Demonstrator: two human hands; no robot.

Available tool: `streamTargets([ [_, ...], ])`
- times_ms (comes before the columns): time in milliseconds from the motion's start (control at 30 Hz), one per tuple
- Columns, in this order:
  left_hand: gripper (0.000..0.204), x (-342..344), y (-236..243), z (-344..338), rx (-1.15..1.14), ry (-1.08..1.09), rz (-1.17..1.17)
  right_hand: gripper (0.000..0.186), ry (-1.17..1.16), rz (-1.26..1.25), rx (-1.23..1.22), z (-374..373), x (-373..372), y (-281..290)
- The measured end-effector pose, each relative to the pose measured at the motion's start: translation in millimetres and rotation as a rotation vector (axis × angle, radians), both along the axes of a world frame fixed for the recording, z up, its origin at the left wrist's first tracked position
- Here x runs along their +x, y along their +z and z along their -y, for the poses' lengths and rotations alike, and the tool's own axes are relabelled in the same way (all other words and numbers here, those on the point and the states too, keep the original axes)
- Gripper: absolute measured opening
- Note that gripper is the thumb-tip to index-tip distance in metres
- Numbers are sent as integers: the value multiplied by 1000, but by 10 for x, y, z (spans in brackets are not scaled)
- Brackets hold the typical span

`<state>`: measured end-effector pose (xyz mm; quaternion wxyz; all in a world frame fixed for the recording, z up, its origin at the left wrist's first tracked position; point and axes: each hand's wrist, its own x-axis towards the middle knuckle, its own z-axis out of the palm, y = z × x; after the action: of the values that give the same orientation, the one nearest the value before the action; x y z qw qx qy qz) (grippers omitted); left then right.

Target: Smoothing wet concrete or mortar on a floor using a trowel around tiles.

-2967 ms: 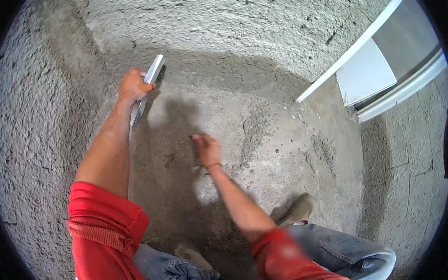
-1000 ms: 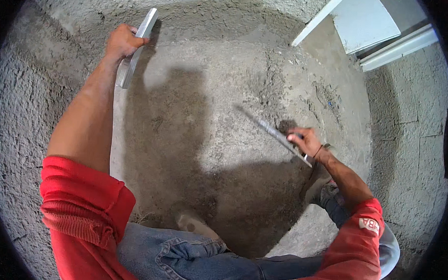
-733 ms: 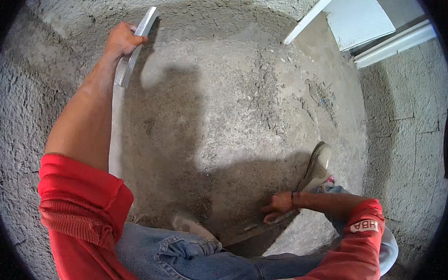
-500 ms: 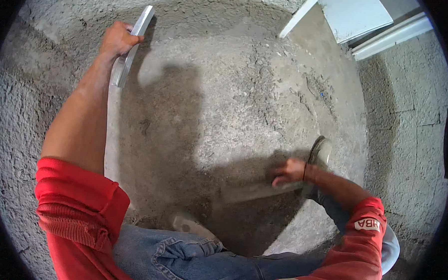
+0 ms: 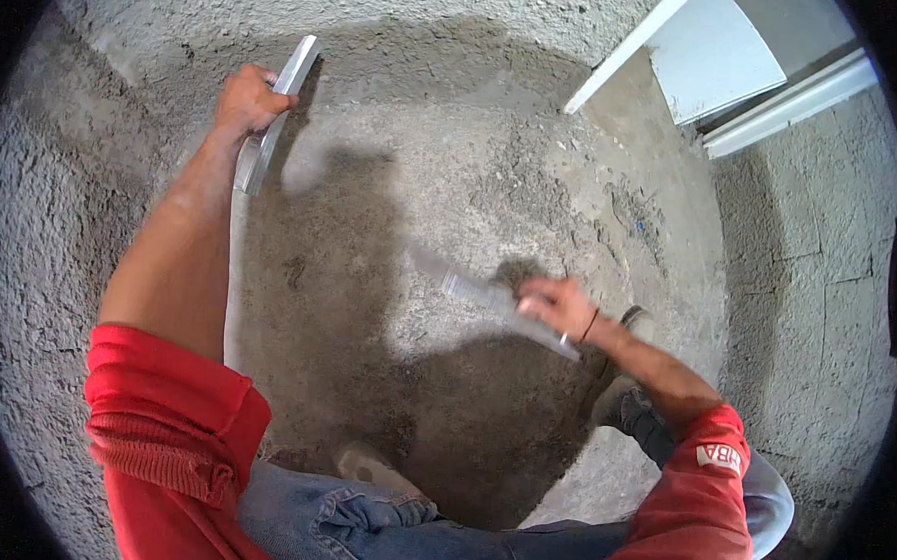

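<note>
A rough grey floor (image 5: pixel 453 180) of fresh mortar or screed fills most of the view, pale and gritty at the edges, darker and damp-looking under the person's shadow. Coarse rendered walls (image 5: pixel 800 245) curve around it, and a white door frame (image 5: pixel 737 82) sits at upper right.

The person crouches over the floor in red sleeves (image 5: pixel 176 438) and blue jeans (image 5: pixel 427 534), one dusty shoe (image 5: pixel 370 467) visible below.

The left hand (image 5: pixel 248 99) is closed tight around a long metal straightedge (image 5: pixel 270 122), which stands on the floor at upper left, resting edge-down and running back toward the person's body.

The right hand (image 5: pixel 557 307) is clamped on the handle of a flat steel trowel (image 5: pixel 488 300), fingers wrapped shut. The trowel is blurred with motion; its blade points left, just above or on the surface near the middle of the floor. Whether it touches cannot be told.

The step in hand appears to be levelling: smoothing the surface with the trowel while the straightedge marks the line. The next move likely calls for a flat, even blade angle and light pressure, so the wet patch blends with the paler area beside it.

The trowel looks thin, silver-grey and smeared with mortar.
</note>
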<state>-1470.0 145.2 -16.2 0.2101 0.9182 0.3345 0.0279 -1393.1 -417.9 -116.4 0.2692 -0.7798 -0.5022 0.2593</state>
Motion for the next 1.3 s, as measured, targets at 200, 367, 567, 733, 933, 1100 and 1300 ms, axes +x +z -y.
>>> streamTargets([
  [200, 48, 34, -64, 96, 54, -14, 42, 42, 342, -106, -249, 4, -688, -161],
  [367, 40, 56, 31, 192, -4, -32, 87, 37, -248, -100, -296, 124, 48, -83],
  [567, 42, -13, 111, 205, 23, -26, 139, 45, 107, -63, -125, 382, -245, 219],
  [733, 44, -36, 226, 224, -59, 36, 131, 41, 281, 149, -226, 137, -712, -234],
  [933, 42, 47, 312, 323, -53, -48, 154, 44, -217, 338, -216, 13, 358, 1018],
  [1100, 42, 132, 203, 389, -32, -126, 238, 54, -154, 399, -510, 68, 213, 2922],
  [1300, 47, -128, 299, 220, 196, -133, 257, 34, 157, 480, -260, 67, -88, 3094],
])
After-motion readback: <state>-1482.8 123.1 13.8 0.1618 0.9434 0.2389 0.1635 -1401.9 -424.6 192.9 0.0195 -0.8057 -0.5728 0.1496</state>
